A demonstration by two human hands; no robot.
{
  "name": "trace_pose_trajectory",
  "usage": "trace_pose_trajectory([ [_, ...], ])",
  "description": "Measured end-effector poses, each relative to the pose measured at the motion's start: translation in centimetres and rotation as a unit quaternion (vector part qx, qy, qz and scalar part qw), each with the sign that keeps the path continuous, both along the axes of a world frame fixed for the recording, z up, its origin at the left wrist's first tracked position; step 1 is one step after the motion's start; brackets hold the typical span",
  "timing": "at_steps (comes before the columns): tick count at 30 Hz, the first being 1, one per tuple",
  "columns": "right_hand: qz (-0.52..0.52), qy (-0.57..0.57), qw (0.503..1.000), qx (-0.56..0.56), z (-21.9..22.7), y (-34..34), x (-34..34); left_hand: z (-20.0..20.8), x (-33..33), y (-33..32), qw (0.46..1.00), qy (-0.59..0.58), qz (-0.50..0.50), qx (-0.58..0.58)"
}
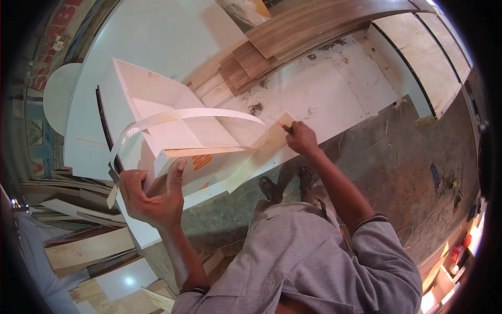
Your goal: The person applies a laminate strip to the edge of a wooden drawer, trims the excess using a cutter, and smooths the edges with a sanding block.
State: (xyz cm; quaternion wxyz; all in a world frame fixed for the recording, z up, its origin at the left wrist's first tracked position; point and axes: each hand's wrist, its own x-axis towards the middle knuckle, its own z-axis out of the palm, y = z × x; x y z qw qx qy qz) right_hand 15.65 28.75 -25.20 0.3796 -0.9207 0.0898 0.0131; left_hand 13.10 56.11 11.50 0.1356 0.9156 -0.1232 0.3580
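A white open drawer box (172, 104) stands tilted on the white work surface, with a dark slide rail along its left side. My left hand (151, 196) is closed around its near left corner, thumb against the front panel (209, 165). A long white edging strip (188, 113) arches over the box, from beside my left hand to the far right corner. My right hand (302, 138) is closed on a small dark tool with an orange-red tip (285, 127); its exact kind is unclear. Below that hand lies a thin yellowish strip of board (261, 154).
Brown wood-grain boards (277, 39) are stacked at the back. Another white box with dark rails (418, 57) stands at the far right. Offcuts (89, 251) pile up at the left. A cable (444, 180) lies on the floor to the right, and my feet are beside the work surface.
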Motion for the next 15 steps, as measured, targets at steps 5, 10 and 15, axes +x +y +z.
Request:
trace_pose_trajectory([
  [5,-0.136,0.19,0.883,0.408,3.9,-0.3,-4.9,-0.7,-0.1,0.8,0.998,-0.027,0.02,0.051],
  [10,-0.016,0.185,0.953,0.238,5.1,4.8,-8.5,-0.8,0.2,0.8,0.995,-0.061,0.025,0.072],
  [15,0.064,0.112,0.982,0.14,2.3,9.7,-7.6,-0.8,0.4,0.5,0.994,-0.069,0.024,0.08],
])
